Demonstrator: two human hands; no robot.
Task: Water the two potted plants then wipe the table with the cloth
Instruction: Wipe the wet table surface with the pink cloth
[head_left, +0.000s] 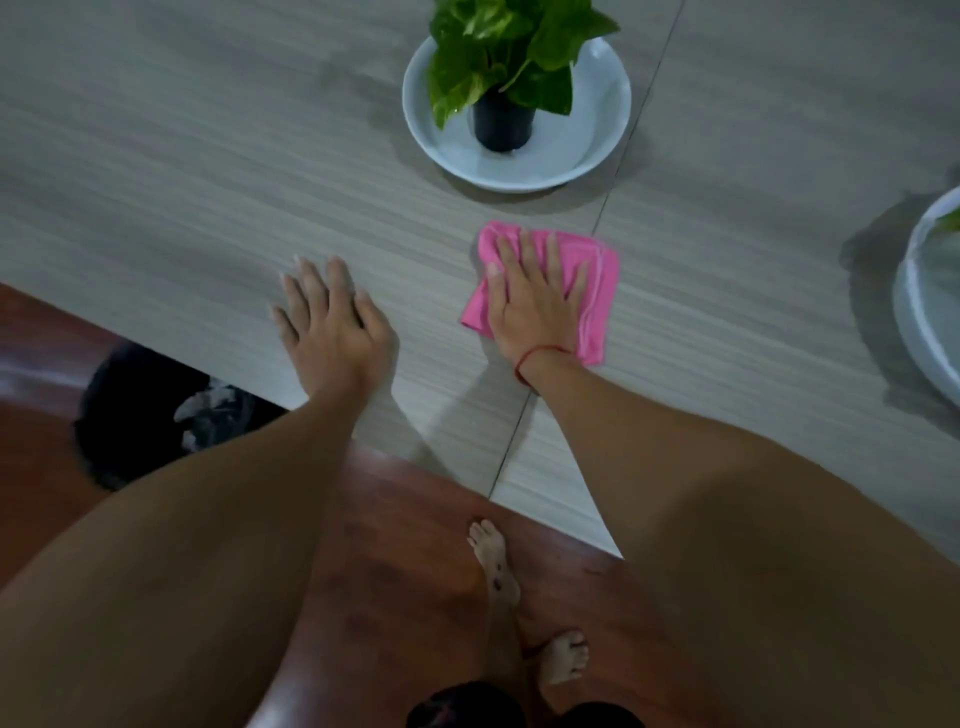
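A pink cloth (597, 270) lies folded on the grey wood-grain table (182, 182). My right hand (535, 296) presses flat on the cloth, fingers spread, a red string around the wrist. My left hand (332, 317) rests flat on the bare table near its front edge, holding nothing. Beyond the cloth stands a leafy green plant (509, 47) in a black pot (503, 124), set in a white bowl (597, 140). At the right edge a second white bowl (924, 322) shows only in part, with a bit of green leaf in it.
A seam (613, 192) between two table panels runs from the far side toward me, just right of the first bowl. Below the table's edge are a red-brown floor (415, 545), my bare feet (498, 566), and a dark bin (130, 415) with crumpled paper at the left.
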